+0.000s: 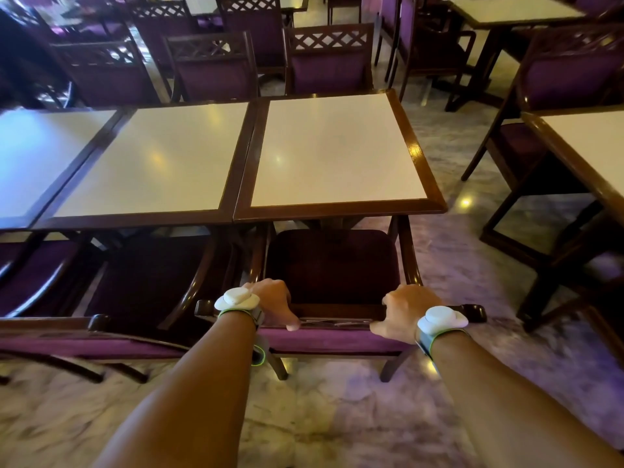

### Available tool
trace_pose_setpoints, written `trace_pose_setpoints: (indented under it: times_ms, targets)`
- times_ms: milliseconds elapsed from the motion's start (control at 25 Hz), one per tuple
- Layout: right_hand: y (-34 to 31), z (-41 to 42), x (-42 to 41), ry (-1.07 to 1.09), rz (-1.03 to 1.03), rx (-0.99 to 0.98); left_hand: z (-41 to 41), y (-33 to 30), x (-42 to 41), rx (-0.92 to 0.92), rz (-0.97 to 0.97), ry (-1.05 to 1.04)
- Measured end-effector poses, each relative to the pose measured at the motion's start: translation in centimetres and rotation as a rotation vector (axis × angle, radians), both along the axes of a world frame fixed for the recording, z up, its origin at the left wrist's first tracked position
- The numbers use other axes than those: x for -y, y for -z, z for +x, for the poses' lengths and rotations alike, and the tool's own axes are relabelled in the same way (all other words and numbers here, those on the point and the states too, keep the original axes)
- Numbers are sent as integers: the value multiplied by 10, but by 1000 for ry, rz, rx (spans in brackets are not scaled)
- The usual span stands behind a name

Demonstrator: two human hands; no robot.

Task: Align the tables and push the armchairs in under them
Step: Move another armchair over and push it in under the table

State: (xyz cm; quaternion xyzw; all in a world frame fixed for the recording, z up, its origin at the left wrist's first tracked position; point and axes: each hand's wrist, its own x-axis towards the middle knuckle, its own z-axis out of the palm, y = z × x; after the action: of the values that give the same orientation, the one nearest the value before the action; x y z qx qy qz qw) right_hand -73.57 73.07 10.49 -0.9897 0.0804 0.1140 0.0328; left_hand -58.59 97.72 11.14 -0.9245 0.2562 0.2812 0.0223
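A dark wooden armchair [332, 265] with a purple seat stands right in front of me, its front tucked under the near edge of a white-topped table [337, 150]. My left hand [273, 300] and my right hand [401, 307] both grip the top rail of the armchair's backrest, one near each end. That table stands at the right end of a row, edge to edge with a second table [152, 160] and a third [40, 157] further left. Another armchair [141, 285] sits under the second table, to my left.
Across the row, purple armchairs [329, 59] face the tables from the far side. On the right stand another table [591, 153] and an armchair [557, 106], across a strip of marble floor [456, 251]. More tables and chairs fill the background.
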Motion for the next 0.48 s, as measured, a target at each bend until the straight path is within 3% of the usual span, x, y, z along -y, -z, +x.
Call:
trace_pose_setpoints:
  times_ms: [480]
  targets:
    - [-1, 3, -3, 37, 61, -63, -11, 4, -12, 48, -47, 19]
